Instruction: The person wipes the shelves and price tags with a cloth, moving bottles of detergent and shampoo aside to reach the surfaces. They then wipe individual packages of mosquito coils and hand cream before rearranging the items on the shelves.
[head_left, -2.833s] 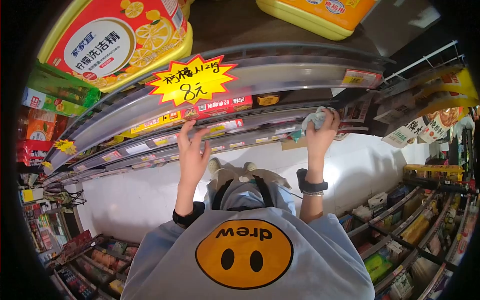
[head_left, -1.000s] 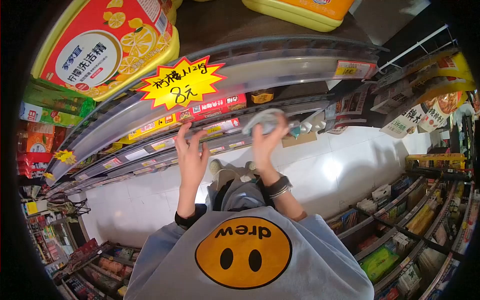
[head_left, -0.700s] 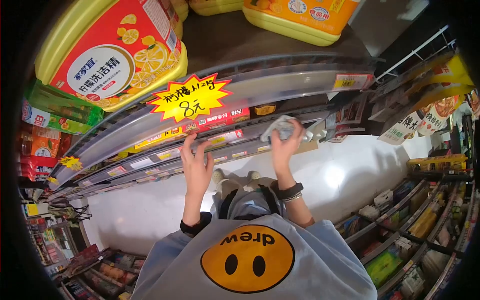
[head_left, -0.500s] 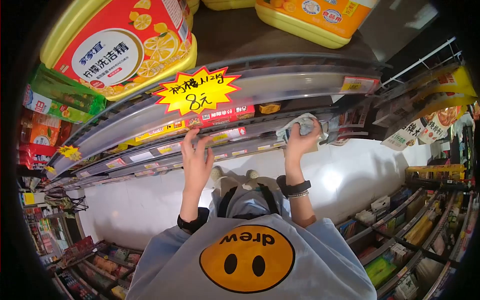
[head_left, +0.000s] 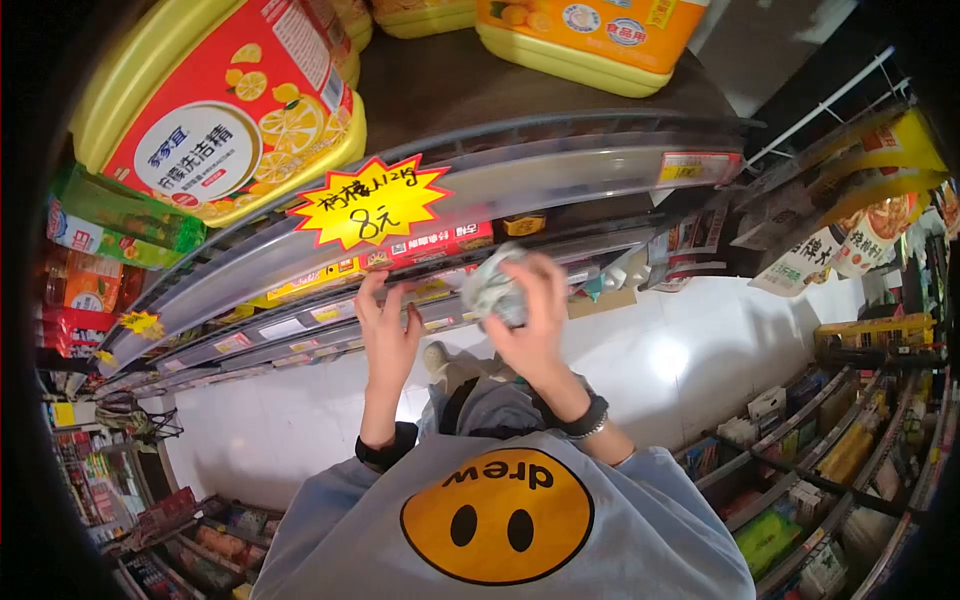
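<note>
My right hand [head_left: 532,322] is closed around a crumpled pale grey-white cloth [head_left: 495,288], held in front of the lower shelf edge and slightly smeared by motion. My left hand [head_left: 388,330] is raised at the lower shelf's price strip, fingers bent and apart, with nothing seen in it. Whether its fingertips touch the shelf I cannot tell. Just beyond the hands, red and yellow boxes [head_left: 440,243] lie on the lower shelf. A yellow star-shaped price card [head_left: 370,203] hangs on the upper shelf's clear front strip [head_left: 560,172].
Large yellow jugs with a red label [head_left: 200,150] and an orange label [head_left: 600,30] stand on the upper shelf. Hanging packets [head_left: 850,240] are at the right. Behind me, low racks of goods [head_left: 800,480] border the white floor [head_left: 680,350].
My right hand has moved left with the cloth, from the right part of the lower shelf edge toward my left hand. My left hand has barely moved, and the view has shifted slightly.
</note>
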